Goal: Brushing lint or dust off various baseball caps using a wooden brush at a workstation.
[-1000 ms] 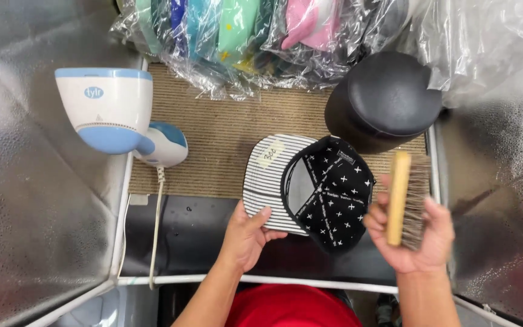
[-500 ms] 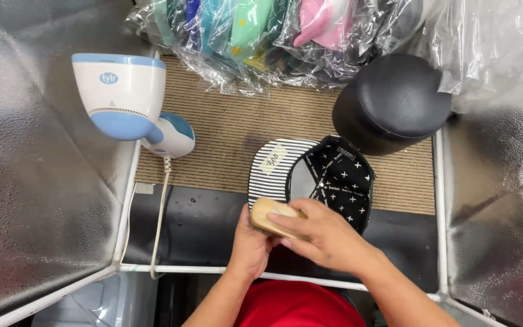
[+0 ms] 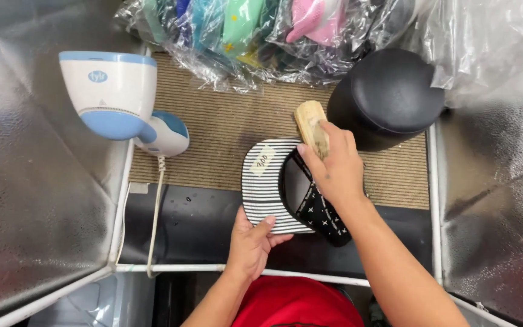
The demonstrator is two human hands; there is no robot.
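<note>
A cap with a black-and-white striped brim and a black crown dotted with small white crosses lies on the work surface. My left hand holds the near edge of the striped brim. My right hand grips a wooden brush and presses it on the far side of the cap's crown, covering much of the crown. A small tag sits on the brim.
A white-and-blue handheld steamer with its cord stands at the left on a ribbed beige mat. A black dome-shaped hat form is at the right. Bagged colourful caps line the back. Silver reflective walls enclose both sides.
My right hand brought the brush from the right side over the cap, first to its near brim, then swept it away from me to the far side of the crown. My left hand stayed on the brim.
</note>
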